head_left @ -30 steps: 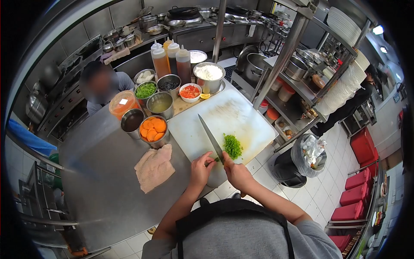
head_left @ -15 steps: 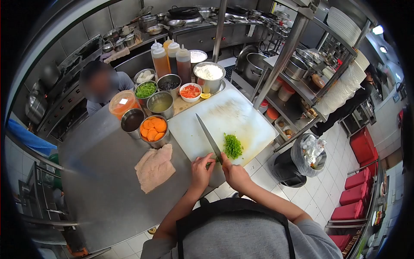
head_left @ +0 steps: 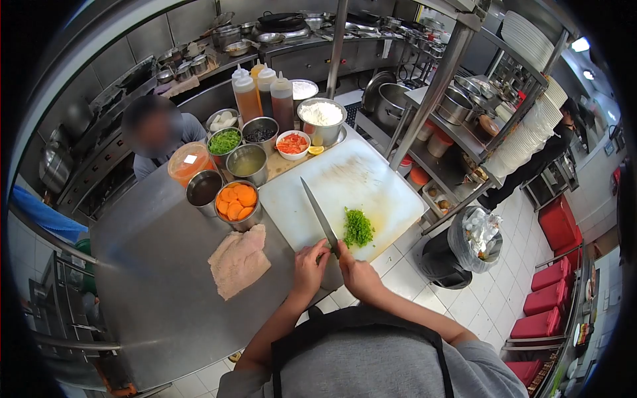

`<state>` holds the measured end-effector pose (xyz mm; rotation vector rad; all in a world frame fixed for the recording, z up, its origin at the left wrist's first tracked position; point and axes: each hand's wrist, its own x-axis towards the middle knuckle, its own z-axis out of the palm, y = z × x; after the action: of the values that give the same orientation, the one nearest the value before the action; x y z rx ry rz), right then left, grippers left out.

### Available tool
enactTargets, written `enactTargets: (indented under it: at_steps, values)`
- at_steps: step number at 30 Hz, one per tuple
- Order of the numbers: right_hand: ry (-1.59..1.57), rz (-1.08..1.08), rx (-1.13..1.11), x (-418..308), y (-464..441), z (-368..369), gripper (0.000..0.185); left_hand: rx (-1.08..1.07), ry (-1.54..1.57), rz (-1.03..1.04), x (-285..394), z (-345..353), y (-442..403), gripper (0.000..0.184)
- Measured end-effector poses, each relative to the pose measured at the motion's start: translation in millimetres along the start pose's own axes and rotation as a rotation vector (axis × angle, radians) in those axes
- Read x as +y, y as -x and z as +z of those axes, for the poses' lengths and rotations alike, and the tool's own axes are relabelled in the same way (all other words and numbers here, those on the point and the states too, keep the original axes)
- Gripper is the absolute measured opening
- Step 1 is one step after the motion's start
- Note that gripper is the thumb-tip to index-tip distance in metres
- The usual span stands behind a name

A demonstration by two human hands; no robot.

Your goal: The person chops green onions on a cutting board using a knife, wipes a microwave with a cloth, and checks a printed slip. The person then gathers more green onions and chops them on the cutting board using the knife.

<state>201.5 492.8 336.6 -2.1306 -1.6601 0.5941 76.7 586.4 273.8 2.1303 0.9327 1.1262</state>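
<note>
My right hand [head_left: 361, 278] is wrapped round the handle of a kitchen knife [head_left: 320, 213], whose long blade points away across the white cutting board [head_left: 292, 192]. Just left of the blade, my left hand [head_left: 308, 270] has its fingers curled and pinched at the board's near edge. A bit of green vegetable shows at those fingertips, mostly hidden by them. To the right of the knife lies a small heap of finely chopped greens [head_left: 358, 227]. A pale, flat slab of meat or fish [head_left: 239, 263] rests on the steel table left of my hands.
Left of the board stand a tin of carrot slices [head_left: 236, 201], a tin of dark liquid [head_left: 204, 188] and a tub with an orange lid [head_left: 188, 163]. Squeeze bottles [head_left: 247, 96] and a flour bowl [head_left: 322, 113] stand behind. A person [head_left: 162, 136] is across the table. A bin [head_left: 458, 245] stands right.
The knife and my right hand have shifted slightly left and toward me. My left hand stays nearly in place beside the blade.
</note>
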Motion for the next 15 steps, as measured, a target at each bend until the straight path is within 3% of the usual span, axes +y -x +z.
enactTargets:
  at_steps: [5,8,11,14,15]
  values:
    - [-0.035,0.013,-0.033,3.2,-4.8,-5.3,0.056,-0.017,0.016,-0.052,-1.4,-0.2,-2.2,0.035]
    - [-0.088,-0.043,0.105,19.3,-0.4,20.2,0.055,-0.016,0.031,-0.063,-2.7,1.3,-2.1,0.036]
    - [-0.145,-0.13,0.093,39.2,-11.3,6.9,0.056,-0.054,0.03,-0.061,-3.2,2.8,-2.8,0.035]
    - [-0.124,-0.052,-0.05,38.6,-16.1,-37.5,0.057,-0.107,-0.088,-0.031,0.7,1.4,-3.6,0.032]
    - [-0.228,0.079,-0.152,27.5,-16.2,-57.8,0.057,-0.132,-0.139,-0.024,3.6,-0.4,-2.9,0.031]
